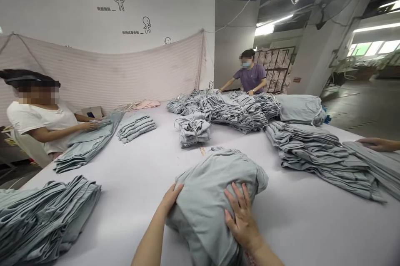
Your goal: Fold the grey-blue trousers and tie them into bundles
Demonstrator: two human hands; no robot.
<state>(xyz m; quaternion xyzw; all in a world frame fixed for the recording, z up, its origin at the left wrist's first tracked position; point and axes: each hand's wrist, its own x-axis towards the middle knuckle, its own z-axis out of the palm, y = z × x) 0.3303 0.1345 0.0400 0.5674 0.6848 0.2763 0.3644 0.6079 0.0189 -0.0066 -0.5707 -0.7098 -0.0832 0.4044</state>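
A thick bundle of light grey-blue garments [203, 203] stands bulging on the table in front of me, its outer cloth wrapped smoothly around it. My left hand [171, 197] clasps its left side, with some fingers hidden by the cloth. On the right face, my right hand [242, 218] presses with fingers spread, so the bundle is held between both hands. Just beyond it sits a smaller tied bundle of the same cloth [194, 130].
Stacks of grey garments lie at the near left [46, 216] and right [318, 157]. A tied heap [234, 110] and a wrapped bundle [300, 108] sit farther back on the white table [140, 199]. Co-workers handle cloth at left [40, 120], back [253, 75] and right [379, 144].
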